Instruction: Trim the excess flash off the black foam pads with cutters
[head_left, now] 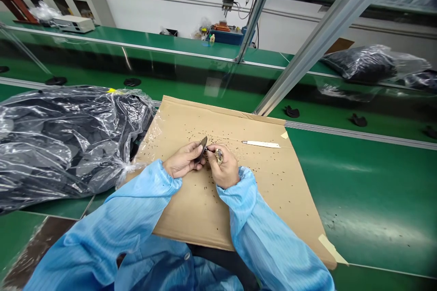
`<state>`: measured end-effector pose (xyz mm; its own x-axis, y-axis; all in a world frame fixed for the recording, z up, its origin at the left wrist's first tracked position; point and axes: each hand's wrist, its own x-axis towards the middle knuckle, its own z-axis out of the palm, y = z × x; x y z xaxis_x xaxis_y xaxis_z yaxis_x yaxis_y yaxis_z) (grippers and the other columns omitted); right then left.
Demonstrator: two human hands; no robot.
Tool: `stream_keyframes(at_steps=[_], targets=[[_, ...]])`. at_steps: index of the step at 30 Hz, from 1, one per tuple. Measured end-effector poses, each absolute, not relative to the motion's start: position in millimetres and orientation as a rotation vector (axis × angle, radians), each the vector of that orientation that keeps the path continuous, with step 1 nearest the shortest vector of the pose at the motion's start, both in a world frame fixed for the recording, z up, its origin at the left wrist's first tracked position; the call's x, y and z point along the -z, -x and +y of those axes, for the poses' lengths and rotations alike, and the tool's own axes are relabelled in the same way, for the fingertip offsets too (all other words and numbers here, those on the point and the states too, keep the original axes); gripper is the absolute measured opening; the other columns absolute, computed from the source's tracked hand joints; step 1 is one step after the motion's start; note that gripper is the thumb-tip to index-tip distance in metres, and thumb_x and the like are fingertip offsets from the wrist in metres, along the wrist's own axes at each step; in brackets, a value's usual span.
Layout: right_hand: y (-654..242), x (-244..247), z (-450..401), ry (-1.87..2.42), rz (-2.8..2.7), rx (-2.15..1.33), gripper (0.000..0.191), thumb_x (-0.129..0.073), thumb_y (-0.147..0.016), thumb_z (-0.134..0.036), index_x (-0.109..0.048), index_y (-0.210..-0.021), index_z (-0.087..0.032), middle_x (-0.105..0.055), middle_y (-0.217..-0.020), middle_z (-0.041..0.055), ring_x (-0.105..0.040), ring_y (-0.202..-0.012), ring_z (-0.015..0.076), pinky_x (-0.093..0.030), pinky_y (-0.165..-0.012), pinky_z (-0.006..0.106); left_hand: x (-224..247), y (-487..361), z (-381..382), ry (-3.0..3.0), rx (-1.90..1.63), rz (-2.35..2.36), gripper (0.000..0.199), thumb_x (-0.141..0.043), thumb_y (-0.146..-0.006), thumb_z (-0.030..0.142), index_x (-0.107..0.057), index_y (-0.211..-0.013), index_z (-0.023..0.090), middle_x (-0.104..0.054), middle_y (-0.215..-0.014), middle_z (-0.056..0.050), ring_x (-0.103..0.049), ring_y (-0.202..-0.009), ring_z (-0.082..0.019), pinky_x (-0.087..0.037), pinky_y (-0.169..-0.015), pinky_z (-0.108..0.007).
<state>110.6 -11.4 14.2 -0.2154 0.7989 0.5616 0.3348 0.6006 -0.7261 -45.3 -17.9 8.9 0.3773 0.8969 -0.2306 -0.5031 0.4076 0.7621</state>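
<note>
Black part (pixel 201 149), thin and flat, sits tilted on edge in the left hand (pixel 184 160), just above the cardboard sheet (pixel 191 211). From where I watch, the left grip is pinched, thumb and fingers pressing its two faces. The right hand (pixel 223 167) has its fingers curled round a brass-coloured tool (pixel 219 156), its fingertips close by the part's edge; I cannot tell whether they touch it. Both wrists come out of light blue sleeves (pixel 273 232).

Under the hands I see dark specks (pixel 205 187) strewn over the cardboard, and a white-handled knife (pixel 262 144) lying flat beyond the right hand. Pale tape (pixel 329 246) crosses the sheet's near right corner onto the green tabletop (pixel 368 200). On my left, a big clear bag (pixel 68 145) bulges with dark flat pieces.

Past the cardboard, a metal post (pixel 324 45) slants upward, and black pieces (pixel 359 120) lie spaced along a green strip. Farther back, another green counter carries a beige box (pixel 74 23), a blue machine (pixel 227 36) and a plastic bag of black items (pixel 362 63), before a white wall (pixel 136 13).
</note>
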Motion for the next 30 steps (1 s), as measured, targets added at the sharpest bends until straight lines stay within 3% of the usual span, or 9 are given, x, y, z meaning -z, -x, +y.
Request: stream_keyframes(at_steps=[4, 8, 13, 16, 23, 26, 30], targets=[[-108.6, -13.9, -12.5, 0.888, -1.776, -0.546, 0.009, -0.051, -0.090, -0.025, -0.059, -0.089, -0.021, -0.062, -0.085, 0.0045, -0.059, -0.080, 0.0181, -0.048, -0.075, 0.031, -6.6, 43.4, -18.8, -0.663, -0.993, 0.712, 0.050, -0.078, -0.066, 0.044, -0.055, -0.101, 0.018, -0.053, -0.077, 0.000, -0.053, -0.061, -0.008, -0.038, -0.046, -0.018], [-107.1, -9.4, -10.5, 0.932, -1.721, -0.578, 0.010, -0.053, -0.089, -0.026, -0.060, -0.093, -0.020, -0.064, -0.089, 0.0055, -0.060, -0.084, 0.0187, -0.049, -0.079, 0.033, -6.3, 40.4, -15.5, -0.651, -1.121, 0.780, 0.048, -0.081, -0.065, 0.038, -0.056, -0.100, 0.017, -0.056, -0.079, 0.001, -0.055, -0.063, -0.008, -0.043, -0.050, -0.019], [-112.9, -0.1, 5.0, 1.079, -1.396, -0.600, 0.021, -0.055, -0.087, -0.035, -0.061, -0.095, -0.017, -0.064, -0.089, 0.0068, -0.060, -0.081, 0.0189, -0.049, -0.077, 0.033, -5.5, 40.6, -8.1, -0.572, -1.344, 0.878, 0.048, -0.082, -0.061, 0.023, -0.059, -0.103, 0.014, -0.067, -0.102, -0.007, -0.064, -0.086, -0.015, -0.052, -0.072, -0.026], [-118.8, 6.3, 18.2, 1.167, -1.188, -0.548, 0.025, -0.057, -0.083, -0.039, -0.060, -0.092, -0.016, -0.062, -0.080, 0.0050, -0.058, -0.072, 0.0172, -0.048, -0.071, 0.031, -4.5, 41.8, -7.0, -0.545, -1.406, 0.899, 0.047, -0.082, -0.059, 0.018, -0.060, -0.100, 0.012, -0.068, -0.105, -0.009, -0.064, -0.096, -0.018, -0.051, -0.088, -0.034], [-121.4, 16.3, 31.1, 1.169, -1.191, -0.490, 0.023, -0.055, -0.082, -0.038, -0.060, -0.090, -0.017, -0.064, -0.081, 0.0058, -0.060, -0.074, 0.0184, -0.049, -0.075, 0.033, -0.9, 44.4, 9.9, -0.606, -1.403, 1.042, 0.044, -0.079, -0.056, 0.014, -0.063, -0.097, 0.015, -0.069, -0.100, -0.007, -0.065, -0.096, -0.018, -0.048, -0.095, -0.038], [-120.4, 16.5, 32.2, 1.153, -1.215, -0.466, 0.022, -0.055, -0.082, -0.037, -0.060, -0.089, -0.017, -0.064, -0.080, 0.0061, -0.061, -0.076, 0.0197, -0.050, -0.075, 0.034, -18.0, 58.4, 50.3, -0.751, -1.443, 1.219, 0.040, -0.074, -0.059, 0.012, -0.064, -0.097, 0.015, -0.069, -0.099, -0.007, -0.064, -0.096, -0.020, -0.047, -0.095, -0.041], [-120.8, 15.2, 33.0, 1.123, -1.273, -0.458, 0.019, -0.055, -0.083, -0.035, -0.060, -0.089, -0.018, -0.064, -0.081, 0.0067, -0.062, -0.078, 0.0206, -0.050, -0.078, 0.035, -68.0, 82.0, 118.8, -1.361, -1.500, 1.666, 0.041, -0.069, -0.062, 0.008, -0.066, -0.103, 0.012, -0.063, -0.112, -0.013, -0.055, -0.113, -0.027, -0.036, -0.106, -0.043]])
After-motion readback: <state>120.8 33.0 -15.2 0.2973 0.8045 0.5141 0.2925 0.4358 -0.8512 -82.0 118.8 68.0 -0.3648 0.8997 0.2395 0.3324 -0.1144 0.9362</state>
